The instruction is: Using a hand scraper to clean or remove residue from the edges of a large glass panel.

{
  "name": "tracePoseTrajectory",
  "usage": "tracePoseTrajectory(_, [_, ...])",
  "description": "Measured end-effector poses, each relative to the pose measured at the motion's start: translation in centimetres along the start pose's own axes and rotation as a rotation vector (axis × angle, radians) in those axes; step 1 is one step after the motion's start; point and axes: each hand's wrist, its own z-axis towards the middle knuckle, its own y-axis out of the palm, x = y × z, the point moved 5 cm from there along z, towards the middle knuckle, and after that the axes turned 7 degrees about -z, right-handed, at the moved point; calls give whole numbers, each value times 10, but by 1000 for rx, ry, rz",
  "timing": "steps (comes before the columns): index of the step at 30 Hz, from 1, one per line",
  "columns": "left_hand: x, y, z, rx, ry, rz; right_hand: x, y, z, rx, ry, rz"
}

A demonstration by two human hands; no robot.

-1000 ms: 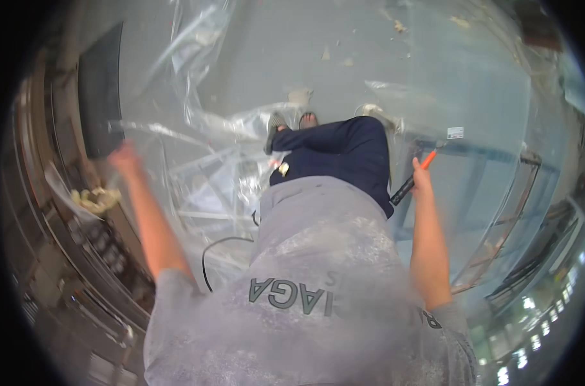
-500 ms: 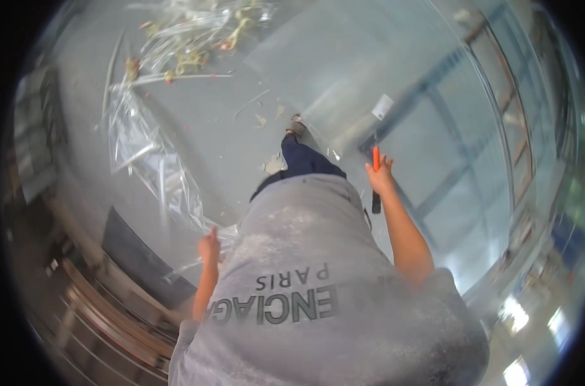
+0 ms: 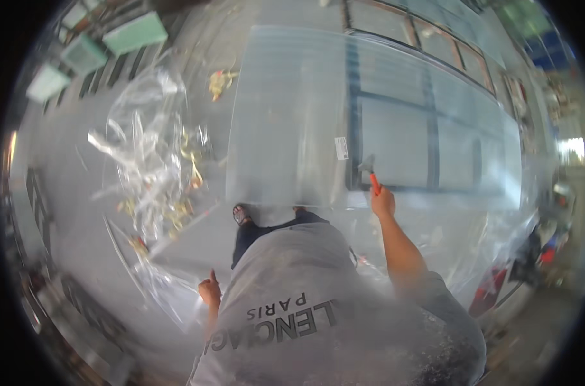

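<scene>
In my right hand is a scraper with an orange handle and a flat, widening metal blade. The blade points away from me, over the near part of a large glass sheet; I cannot tell whether it touches the glass. A small white label sticks to the sheet, a little left of and beyond the blade. My left hand hangs low at my left side, holding nothing I can see, with its thumb out and the other fingers loosely bent.
Crumpled clear plastic film with yellowish strips lies on the grey floor to my left. A dark frame shows through the glass. Greenish panels stand at the far left. My shoe is close to the sheet's near edge.
My view has swung round to the right, so the glass sheet now lies straight ahead and the plastic film is at the left. The scraper stays in my right hand, now nearer the label's right side.
</scene>
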Motion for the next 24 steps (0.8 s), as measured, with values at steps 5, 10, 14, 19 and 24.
tracePoseTrajectory(5, [48, -90, 187, -5, 141, -119, -1, 44, -85, 277, 229, 343])
tracePoseTrajectory(10, [85, -136, 342, -70, 549, -93, 26, 196, -196, 205, 637, 661])
tracePoseTrajectory(14, [172, -130, 311, 14, 605, 218, 9, 250, -289, 160, 832, 790])
tracePoseTrajectory(19, [232, -81, 316, 8, 1103, 505, -28, 243, -328, 170, 773, 882])
tracePoseTrajectory(24, [276, 10, 268, -691, 380, -247, -55, 205, -254, 253, 607, 863])
